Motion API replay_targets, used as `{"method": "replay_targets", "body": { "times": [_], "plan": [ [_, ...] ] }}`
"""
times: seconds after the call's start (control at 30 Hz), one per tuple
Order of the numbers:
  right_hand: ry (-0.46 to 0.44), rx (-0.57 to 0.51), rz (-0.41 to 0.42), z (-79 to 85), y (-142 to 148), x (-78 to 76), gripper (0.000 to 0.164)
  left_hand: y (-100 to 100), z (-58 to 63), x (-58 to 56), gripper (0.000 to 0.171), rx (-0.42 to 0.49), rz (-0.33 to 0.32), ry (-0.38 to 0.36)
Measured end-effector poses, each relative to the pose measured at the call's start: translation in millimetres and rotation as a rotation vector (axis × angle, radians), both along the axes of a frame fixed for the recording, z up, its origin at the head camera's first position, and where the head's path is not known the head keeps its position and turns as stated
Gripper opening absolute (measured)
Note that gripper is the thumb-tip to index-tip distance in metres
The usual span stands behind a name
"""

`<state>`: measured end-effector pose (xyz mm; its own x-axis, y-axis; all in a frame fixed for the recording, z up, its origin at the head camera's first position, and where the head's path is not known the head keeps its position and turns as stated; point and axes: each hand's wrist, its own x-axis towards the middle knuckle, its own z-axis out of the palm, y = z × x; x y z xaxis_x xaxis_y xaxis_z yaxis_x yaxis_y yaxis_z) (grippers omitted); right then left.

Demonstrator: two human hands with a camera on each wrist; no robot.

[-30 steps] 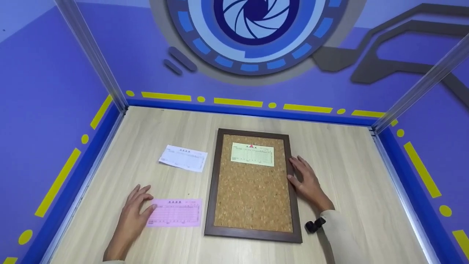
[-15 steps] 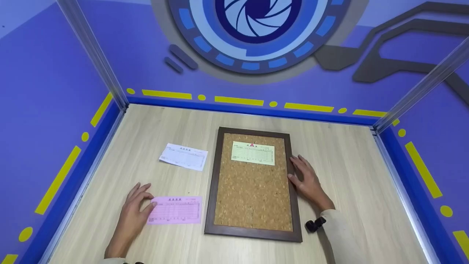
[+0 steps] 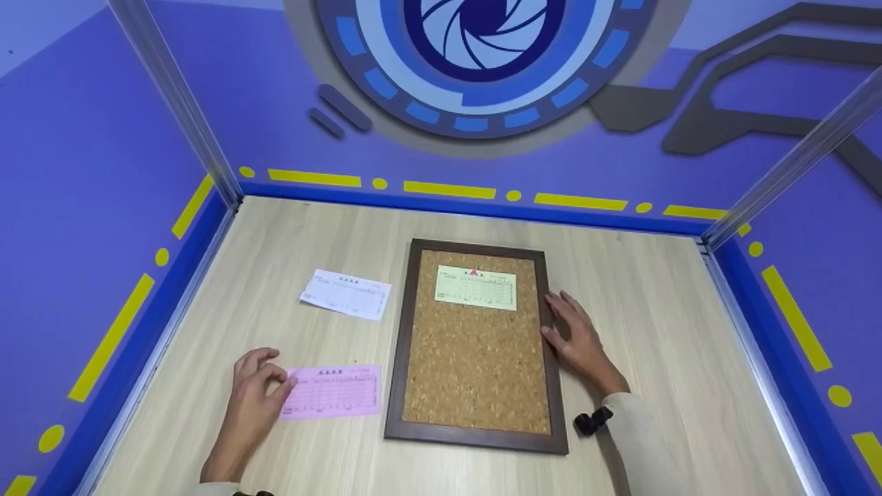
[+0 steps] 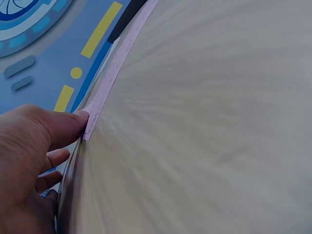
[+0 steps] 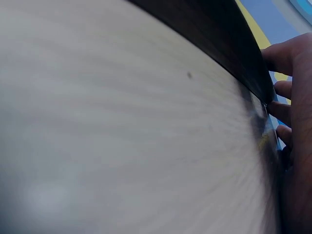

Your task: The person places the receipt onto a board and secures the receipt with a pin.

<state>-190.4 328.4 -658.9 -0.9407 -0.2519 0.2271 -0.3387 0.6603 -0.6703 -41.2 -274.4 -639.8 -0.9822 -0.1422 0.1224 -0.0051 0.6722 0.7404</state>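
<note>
Between the fingers of my left hand (image 3: 253, 398), I hold the pink slip (image 3: 334, 393) pinched by its left end; the white slip (image 3: 346, 295) lies beyond them. My right hand (image 3: 579, 344), fingers spread, touches the corkboard (image 3: 477, 365).

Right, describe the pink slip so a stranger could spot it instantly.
Find the brown-framed cork board on the wood-grain table. Just left of its lower half is a printed paper slip, held at its left edge by the left grip. It alone is pink: beyond it lies a white slip, and on the board a pale green slip.
</note>
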Motion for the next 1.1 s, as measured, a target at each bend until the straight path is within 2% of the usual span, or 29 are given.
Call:
{"method": "replay_targets", "body": {
  "times": [0.23, 0.5, 0.7, 0.87, 1.1],
  "plan": [
    [0.0, -0.006, 0.004, -0.7, -0.8, -0.9, 0.066, 1.5, 5.4, 2.1, 0.002, -0.014, -0.008, 0.019],
    [-0.027, 0.007, 0.001, -1.2, -1.0, -1.5, 0.067, 1.5, 20.0, 3.6, 0.011, -0.015, 0.084, 0.054],
    [-0.025, 0.006, -0.008, -0.3, 0.5, -0.5, 0.067, 1.3, 27.1, 0.9, 0.012, 0.056, 0.111, -0.024],
    [-0.004, 0.008, 0.0, 0.0, 0.5, -0.7, 0.067, 1.2, 30.5, -1.7, 0.014, 0.155, 0.129, -0.085],
    [-0.025, 0.012, -0.009, 0.3, -0.5, -0.6, 0.068, 2.3, 32.9, -0.8, 0.013, 0.336, 0.106, -0.078]
  ]
}}
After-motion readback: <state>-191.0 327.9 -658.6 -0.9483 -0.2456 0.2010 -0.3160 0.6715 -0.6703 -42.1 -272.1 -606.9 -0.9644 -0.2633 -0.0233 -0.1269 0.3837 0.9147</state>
